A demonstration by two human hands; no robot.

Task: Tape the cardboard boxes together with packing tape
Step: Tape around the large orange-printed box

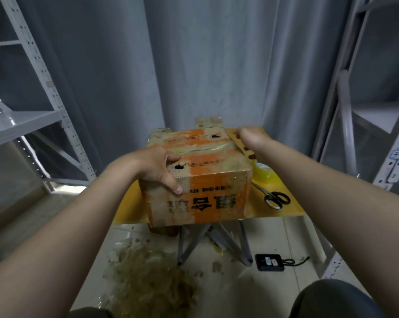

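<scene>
Head view: cardboard box (200, 180) sits on the yellow table (292, 203). Left hand (155, 167) grips its near-left top corner, thumb down the front face, fingers (171, 157) on the lid. Right hand (251, 136) at the far-right top edge (fingers hidden, can't tell grip). Tape roll (262, 173) and scissors (274, 198) just right of the box.

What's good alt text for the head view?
A person's left hand grips the near left top corner of an orange-and-tan cardboard box on a yellow table; the right hand is at its far right edge, fingers hidden. Scissors and a tape roll lie right of it.
</scene>
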